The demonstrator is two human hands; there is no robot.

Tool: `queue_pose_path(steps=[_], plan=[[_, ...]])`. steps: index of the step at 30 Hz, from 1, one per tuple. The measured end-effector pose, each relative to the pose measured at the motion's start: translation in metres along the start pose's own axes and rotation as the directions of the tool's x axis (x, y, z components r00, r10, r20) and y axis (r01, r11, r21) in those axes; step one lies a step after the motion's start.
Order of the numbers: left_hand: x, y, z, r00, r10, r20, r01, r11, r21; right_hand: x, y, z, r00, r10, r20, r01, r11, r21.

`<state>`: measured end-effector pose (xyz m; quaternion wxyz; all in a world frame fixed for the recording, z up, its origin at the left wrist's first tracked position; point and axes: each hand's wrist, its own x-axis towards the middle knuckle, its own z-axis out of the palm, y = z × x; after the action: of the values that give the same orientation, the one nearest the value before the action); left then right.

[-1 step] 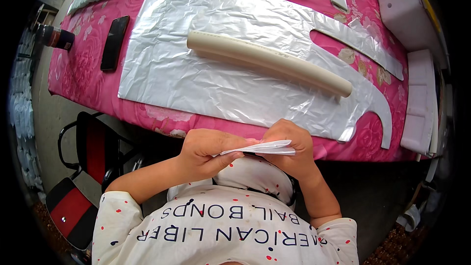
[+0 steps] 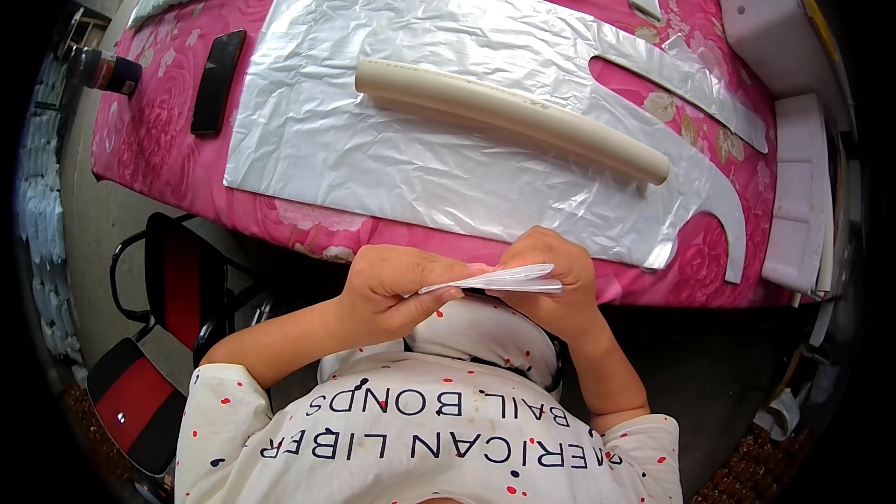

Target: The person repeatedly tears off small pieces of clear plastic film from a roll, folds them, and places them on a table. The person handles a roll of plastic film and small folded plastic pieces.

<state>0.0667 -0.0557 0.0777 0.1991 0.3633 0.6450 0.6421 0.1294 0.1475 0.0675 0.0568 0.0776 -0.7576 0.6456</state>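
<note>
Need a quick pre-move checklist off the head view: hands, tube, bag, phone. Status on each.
1. Left hand on folded white piece: ok, gripping it.
2. Right hand on the same piece: ok, holding its other end.
3. Cream tube clear of both hands: ok, lying on the bag.
4. Silvery plastic bag smooth: not ok, wrinkled.
5. Black phone off the bag: ok, beside its left edge.
6. Layer count in the folded piece: cannot tell, fingers cover part.
</note>
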Motion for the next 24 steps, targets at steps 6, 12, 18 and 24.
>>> queue_pose_path(steps=[6, 12, 18, 24], plan=[[0.000, 0.002, 0.005, 0.917, -0.397, 0.031, 0.397, 0.906, -0.145, -0.010, 0.004, 0.001, 0.972, 0.229, -0.052, -0.214, 0.954, 0.209], [-0.010, -0.015, 0.010, 0.836, -0.543, 0.081, 0.549, 0.821, -0.160, -0.012, 0.002, -0.003, 0.905, 0.425, -0.015, -0.382, 0.828, 0.410], [-0.006, -0.021, 0.006, 0.830, -0.555, 0.059, 0.556, 0.831, -0.013, -0.013, 0.013, -0.024, 0.918, 0.397, -0.008, -0.380, 0.884, 0.272], [0.024, -0.010, 0.007, 0.845, -0.514, 0.149, 0.496, 0.857, 0.143, -0.005, 0.025, -0.067, 0.939, 0.330, -0.096, -0.313, 0.937, 0.158]])
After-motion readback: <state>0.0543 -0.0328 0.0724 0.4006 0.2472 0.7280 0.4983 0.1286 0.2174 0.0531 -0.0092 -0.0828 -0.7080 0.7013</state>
